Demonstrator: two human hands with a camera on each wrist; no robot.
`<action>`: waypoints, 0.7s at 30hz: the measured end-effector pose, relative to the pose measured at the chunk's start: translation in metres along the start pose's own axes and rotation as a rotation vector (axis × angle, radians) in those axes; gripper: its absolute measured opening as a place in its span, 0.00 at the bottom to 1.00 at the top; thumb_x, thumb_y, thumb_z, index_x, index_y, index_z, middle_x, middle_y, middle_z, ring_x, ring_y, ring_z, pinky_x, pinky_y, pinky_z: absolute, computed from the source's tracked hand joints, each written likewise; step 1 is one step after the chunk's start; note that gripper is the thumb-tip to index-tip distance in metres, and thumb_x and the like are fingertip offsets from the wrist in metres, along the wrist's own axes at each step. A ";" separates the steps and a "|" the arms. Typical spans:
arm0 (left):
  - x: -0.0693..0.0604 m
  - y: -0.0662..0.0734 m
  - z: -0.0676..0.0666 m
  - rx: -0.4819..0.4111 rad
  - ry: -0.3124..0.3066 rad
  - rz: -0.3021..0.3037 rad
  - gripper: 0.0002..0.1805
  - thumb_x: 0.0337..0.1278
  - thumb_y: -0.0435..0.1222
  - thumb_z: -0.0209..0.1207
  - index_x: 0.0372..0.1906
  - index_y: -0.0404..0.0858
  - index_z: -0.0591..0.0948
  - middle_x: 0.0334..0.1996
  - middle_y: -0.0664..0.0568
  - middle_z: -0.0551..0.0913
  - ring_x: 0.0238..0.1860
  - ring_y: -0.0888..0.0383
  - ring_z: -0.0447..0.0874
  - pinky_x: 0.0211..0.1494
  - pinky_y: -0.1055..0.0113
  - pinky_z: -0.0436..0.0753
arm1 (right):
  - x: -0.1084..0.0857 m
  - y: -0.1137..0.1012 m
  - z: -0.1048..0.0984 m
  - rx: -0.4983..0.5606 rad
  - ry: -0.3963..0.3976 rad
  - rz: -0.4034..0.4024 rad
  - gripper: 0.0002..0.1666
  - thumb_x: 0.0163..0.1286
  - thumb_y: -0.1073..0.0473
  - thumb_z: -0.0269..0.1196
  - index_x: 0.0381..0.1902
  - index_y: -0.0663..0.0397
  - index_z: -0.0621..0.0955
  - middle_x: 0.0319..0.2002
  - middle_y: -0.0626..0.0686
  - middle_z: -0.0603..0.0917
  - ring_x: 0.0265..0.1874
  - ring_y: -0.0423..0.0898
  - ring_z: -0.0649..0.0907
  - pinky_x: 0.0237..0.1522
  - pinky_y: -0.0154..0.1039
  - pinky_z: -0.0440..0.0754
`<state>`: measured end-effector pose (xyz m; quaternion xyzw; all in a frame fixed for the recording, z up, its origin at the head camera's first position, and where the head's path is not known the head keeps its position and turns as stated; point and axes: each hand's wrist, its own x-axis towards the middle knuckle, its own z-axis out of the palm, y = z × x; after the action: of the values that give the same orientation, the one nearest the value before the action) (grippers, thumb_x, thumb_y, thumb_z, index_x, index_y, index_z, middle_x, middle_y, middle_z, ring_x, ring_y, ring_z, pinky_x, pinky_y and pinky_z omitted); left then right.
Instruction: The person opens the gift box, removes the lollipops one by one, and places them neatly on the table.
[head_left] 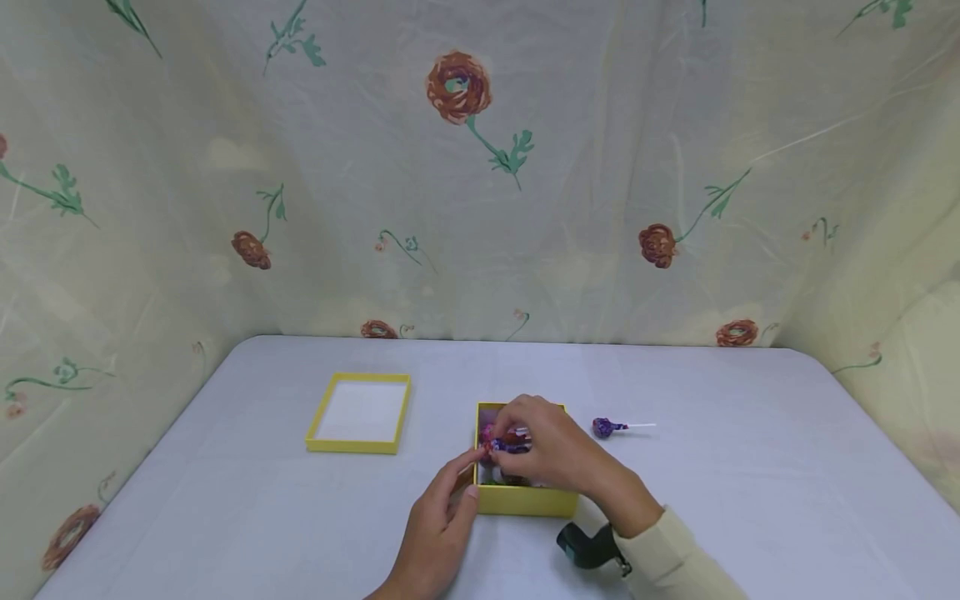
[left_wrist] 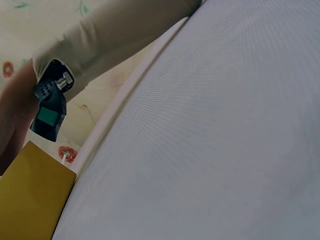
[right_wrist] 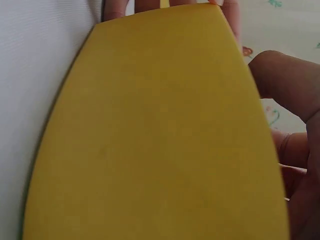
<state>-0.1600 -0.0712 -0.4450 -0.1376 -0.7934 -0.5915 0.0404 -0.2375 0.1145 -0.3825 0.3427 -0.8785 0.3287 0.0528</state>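
An open yellow box [head_left: 527, 502] stands on the table with several wrapped candies inside. My right hand [head_left: 551, 442] reaches over its rim, pinching a purple-wrapped lollipop [head_left: 512, 446] between thumb and fingers; the hand partly covers the contents. At the box's left side, my left hand [head_left: 442, 512] rests its fairly straight fingers against the wall, index fingertip near the rim. In the right wrist view the box wall [right_wrist: 155, 125] fills most of the picture, with left-hand fingers [right_wrist: 116, 7] behind its far end. The left wrist view catches just a corner of the box [left_wrist: 35, 195].
A yellow-rimmed lid [head_left: 352, 447] lies with its white inside up, left of the box. One purple-wrapped lollipop [head_left: 602, 428] lies right of the box, its white stick pointing right. The white-covered table [head_left: 225, 508] meets a flowered curtain [head_left: 570, 250] at the back.
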 end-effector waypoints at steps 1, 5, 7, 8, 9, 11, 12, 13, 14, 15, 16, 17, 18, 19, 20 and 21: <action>0.000 0.000 0.000 0.001 0.002 0.002 0.22 0.73 0.36 0.47 0.67 0.51 0.68 0.68 0.52 0.68 0.66 0.51 0.69 0.60 0.66 0.76 | 0.000 0.000 -0.001 -0.001 0.001 0.008 0.10 0.55 0.60 0.70 0.34 0.50 0.81 0.37 0.46 0.81 0.40 0.48 0.81 0.45 0.46 0.81; 0.001 0.000 0.000 0.014 0.003 -0.015 0.21 0.73 0.37 0.47 0.67 0.51 0.68 0.68 0.52 0.68 0.66 0.52 0.69 0.60 0.65 0.77 | -0.001 -0.001 -0.006 0.018 -0.006 0.064 0.10 0.56 0.59 0.70 0.35 0.49 0.81 0.37 0.45 0.83 0.40 0.47 0.82 0.47 0.48 0.82; 0.001 0.000 0.000 0.022 -0.003 -0.033 0.21 0.73 0.37 0.47 0.67 0.51 0.68 0.68 0.52 0.68 0.66 0.52 0.69 0.60 0.64 0.77 | -0.002 -0.002 -0.008 0.044 -0.021 0.105 0.10 0.57 0.59 0.70 0.36 0.48 0.81 0.37 0.46 0.84 0.40 0.47 0.82 0.47 0.48 0.83; 0.001 0.000 0.000 0.026 -0.007 -0.042 0.21 0.73 0.38 0.47 0.67 0.50 0.68 0.68 0.52 0.68 0.66 0.52 0.69 0.60 0.64 0.77 | -0.002 -0.002 -0.010 0.056 -0.028 0.123 0.09 0.58 0.58 0.70 0.36 0.48 0.81 0.37 0.46 0.84 0.40 0.46 0.82 0.46 0.47 0.83; 0.001 0.000 0.000 0.027 -0.010 -0.052 0.21 0.73 0.38 0.46 0.68 0.50 0.68 0.68 0.53 0.68 0.66 0.52 0.68 0.60 0.63 0.77 | -0.002 -0.003 -0.011 0.059 -0.033 0.136 0.09 0.58 0.58 0.70 0.37 0.48 0.81 0.37 0.46 0.84 0.40 0.45 0.82 0.46 0.47 0.84; 0.002 0.000 0.000 0.026 -0.017 -0.070 0.22 0.73 0.38 0.46 0.68 0.49 0.67 0.68 0.53 0.67 0.66 0.52 0.68 0.61 0.63 0.76 | -0.003 -0.003 -0.012 0.061 -0.038 0.153 0.10 0.59 0.57 0.70 0.38 0.48 0.81 0.37 0.46 0.85 0.40 0.43 0.82 0.46 0.45 0.84; 0.002 0.000 0.000 0.026 -0.020 -0.080 0.22 0.73 0.38 0.46 0.68 0.49 0.67 0.68 0.54 0.67 0.67 0.53 0.68 0.61 0.63 0.76 | -0.003 -0.003 -0.013 0.061 -0.040 0.157 0.10 0.59 0.57 0.69 0.38 0.48 0.81 0.37 0.46 0.85 0.39 0.42 0.82 0.46 0.44 0.84; 0.003 0.000 0.000 0.027 -0.022 -0.088 0.22 0.73 0.38 0.46 0.68 0.49 0.67 0.68 0.55 0.67 0.67 0.53 0.68 0.61 0.64 0.76 | -0.003 -0.003 -0.013 0.060 -0.040 0.157 0.10 0.59 0.57 0.69 0.39 0.48 0.81 0.37 0.45 0.85 0.39 0.41 0.82 0.46 0.43 0.84; 0.003 0.000 0.000 0.029 -0.024 -0.097 0.22 0.73 0.38 0.46 0.69 0.49 0.67 0.69 0.56 0.67 0.67 0.54 0.68 0.62 0.64 0.75 | -0.003 -0.004 -0.014 0.056 -0.040 0.156 0.10 0.59 0.57 0.69 0.39 0.47 0.81 0.37 0.45 0.85 0.39 0.40 0.82 0.46 0.42 0.84; 0.003 0.000 0.000 0.029 -0.026 -0.103 0.22 0.73 0.38 0.46 0.69 0.50 0.67 0.69 0.56 0.66 0.67 0.54 0.68 0.62 0.64 0.75 | -0.003 -0.004 -0.014 0.056 -0.040 0.154 0.11 0.59 0.57 0.69 0.39 0.47 0.81 0.36 0.44 0.85 0.38 0.39 0.82 0.46 0.41 0.84; 0.003 0.001 0.000 0.031 -0.026 -0.104 0.22 0.73 0.38 0.46 0.69 0.50 0.67 0.69 0.57 0.66 0.67 0.54 0.68 0.62 0.64 0.75 | -0.003 -0.003 -0.015 0.056 -0.040 0.152 0.11 0.60 0.57 0.69 0.39 0.47 0.80 0.36 0.44 0.85 0.38 0.39 0.81 0.45 0.40 0.83; 0.004 0.001 0.000 0.033 -0.026 -0.104 0.22 0.73 0.38 0.45 0.69 0.50 0.67 0.69 0.57 0.66 0.67 0.54 0.68 0.62 0.64 0.75 | -0.003 -0.003 -0.015 0.057 -0.041 0.148 0.11 0.60 0.57 0.69 0.40 0.47 0.80 0.36 0.43 0.85 0.38 0.38 0.81 0.45 0.40 0.83; 0.003 0.001 0.001 0.036 -0.025 -0.102 0.22 0.73 0.38 0.46 0.68 0.50 0.67 0.69 0.57 0.66 0.67 0.54 0.68 0.61 0.64 0.76 | -0.003 -0.003 -0.016 0.059 -0.040 0.143 0.11 0.60 0.58 0.69 0.40 0.48 0.80 0.36 0.43 0.84 0.38 0.38 0.81 0.45 0.39 0.83; 0.003 0.001 0.001 0.037 -0.022 -0.095 0.22 0.73 0.38 0.46 0.68 0.50 0.67 0.68 0.56 0.67 0.67 0.53 0.68 0.61 0.63 0.76 | -0.003 -0.003 -0.016 0.060 -0.040 0.140 0.11 0.60 0.58 0.69 0.40 0.48 0.80 0.35 0.43 0.84 0.37 0.38 0.81 0.45 0.38 0.83; 0.003 0.001 0.001 0.037 -0.019 -0.089 0.22 0.73 0.38 0.46 0.68 0.50 0.67 0.68 0.55 0.67 0.66 0.52 0.68 0.61 0.63 0.76 | -0.003 -0.004 -0.017 0.060 -0.040 0.141 0.11 0.60 0.58 0.69 0.40 0.48 0.80 0.35 0.43 0.84 0.37 0.38 0.81 0.45 0.38 0.83; 0.003 0.001 0.001 0.037 -0.017 -0.083 0.22 0.73 0.37 0.46 0.68 0.50 0.68 0.68 0.54 0.67 0.66 0.51 0.68 0.61 0.62 0.77 | -0.004 -0.004 -0.018 0.062 -0.040 0.141 0.11 0.60 0.58 0.69 0.41 0.48 0.80 0.35 0.42 0.84 0.37 0.38 0.81 0.45 0.37 0.83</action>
<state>-0.1622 -0.0693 -0.4437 -0.1087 -0.8095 -0.5768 0.0114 -0.2347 0.1255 -0.3677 0.2882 -0.8907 0.3515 0.0014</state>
